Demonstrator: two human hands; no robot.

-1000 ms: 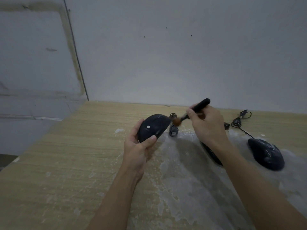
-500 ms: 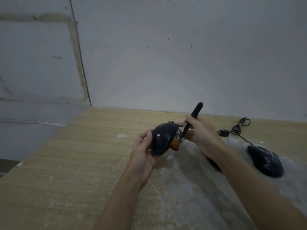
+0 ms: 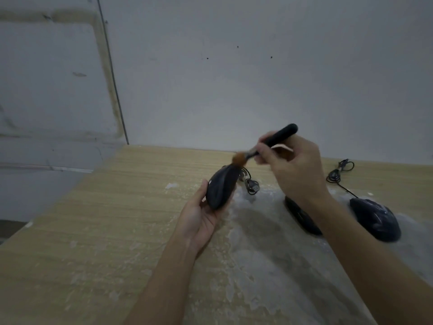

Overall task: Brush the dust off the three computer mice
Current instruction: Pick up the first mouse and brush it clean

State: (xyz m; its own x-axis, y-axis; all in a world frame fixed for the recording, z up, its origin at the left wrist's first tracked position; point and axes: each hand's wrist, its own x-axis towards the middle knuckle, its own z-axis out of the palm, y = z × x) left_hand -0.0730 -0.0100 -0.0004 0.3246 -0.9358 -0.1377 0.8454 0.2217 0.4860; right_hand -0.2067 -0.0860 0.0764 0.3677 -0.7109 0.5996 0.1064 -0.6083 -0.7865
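While its bristles touch the mouse (image 3: 222, 188) in left-hand (image 3: 199, 215) grip, right-hand (image 3: 293, 165) grip tight around brush (image 3: 269, 143).

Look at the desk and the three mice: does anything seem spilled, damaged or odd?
Yes. A whitish, powdery film is smeared across the wooden tabletop under and around the two resting mice, looking like spilled dust. Paler flecks lie further left. Nothing looks broken.
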